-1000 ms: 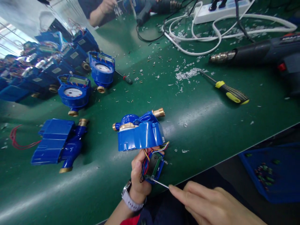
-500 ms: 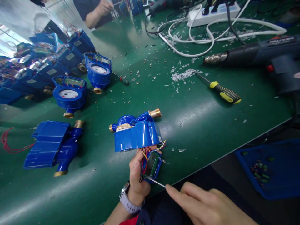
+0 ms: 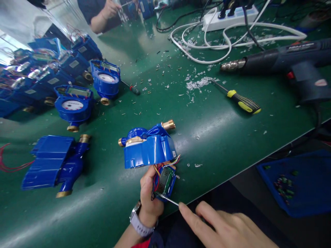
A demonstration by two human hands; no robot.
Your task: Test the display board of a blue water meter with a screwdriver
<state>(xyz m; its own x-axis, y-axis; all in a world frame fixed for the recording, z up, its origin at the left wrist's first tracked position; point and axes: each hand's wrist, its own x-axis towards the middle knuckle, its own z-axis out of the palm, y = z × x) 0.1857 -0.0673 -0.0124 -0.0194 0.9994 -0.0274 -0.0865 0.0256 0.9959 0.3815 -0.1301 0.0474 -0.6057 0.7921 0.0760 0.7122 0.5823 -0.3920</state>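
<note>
Green matting covers the desk [image 3: 232, 137], and small white scraps lie scattered over it. At its near edge, the left hand [image 3: 148, 194] is closed around a small circuit board [image 3: 165, 181], thumb along one side and fingers underneath. Coloured wires [image 3: 169, 163] run from the board up into the blue water meter [image 3: 148, 146], which lies on its side just behind that hand, with its brass ends pointing left and right. The right hand [image 3: 222, 229], below and to the right of the meter, holds a thin metal tool [image 3: 167, 199] between thumb and forefinger; its tip touches the lower edge of the board.

I judge the work to be in the middle: the board is out of the meter housing and hangs on its wires, so it is not yet seated back or closed.

Left of the meter lies another meter [image 3: 55, 163] face down, and further behind it stand rows of similar blue meters [image 3: 72, 103]. Right of the meter, well apart, are a yellow-handled screwdriver [image 3: 239, 101] and a dark heat gun [image 3: 284, 60], with white cables [image 3: 207, 44] and a power strip [image 3: 230, 15] behind. A co-worker's arm [image 3: 103, 15] shows at the far side. Beyond the desk edge, lower right, sits a blue tray [image 3: 297, 182] with small parts.
</note>
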